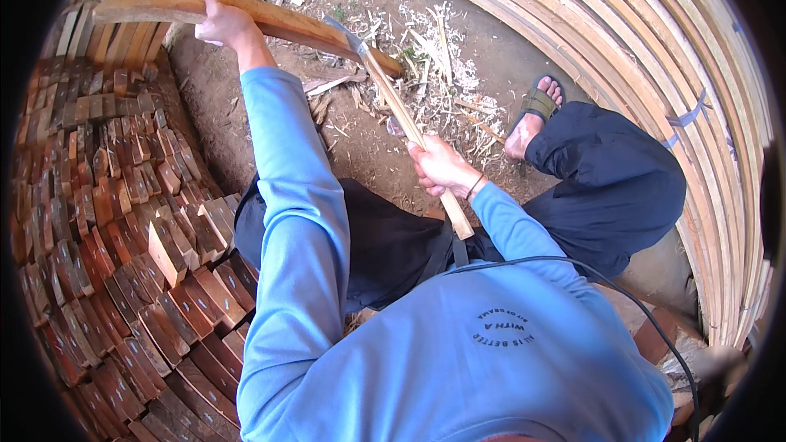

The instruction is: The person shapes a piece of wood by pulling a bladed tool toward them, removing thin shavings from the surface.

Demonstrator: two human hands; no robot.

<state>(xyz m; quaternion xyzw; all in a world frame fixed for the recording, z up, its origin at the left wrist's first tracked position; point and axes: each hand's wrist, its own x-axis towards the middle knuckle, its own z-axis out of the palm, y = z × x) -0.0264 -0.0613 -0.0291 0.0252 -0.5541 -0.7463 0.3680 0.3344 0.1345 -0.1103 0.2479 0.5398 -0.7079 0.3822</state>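
First, note the blocks (pixel 123 278) stacked along your left side. To the right of their far end, your left hand (pixel 227 23) is wrapped around the curved timber (pixel 286 26), which slants from far left toward the centre. Hold it firmly, fingers well left of the cutting zone. The tool's blade (pixel 347 35) lies at the timber's right part; whether it has bitten in cannot be told. Your right hand (pixel 442 166) is closed around the handle (pixel 395 104), nearer your body. For clean shaving, take light strokes along the grain and set the blade at a shallow angle. Shavings (pixel 442 53) litter the ground right of the timber. Farther right, your sandalled foot (pixel 536 110) stands exposed, so direct strokes away from it. Bundled strips (pixel 589 33) curve along the far right.
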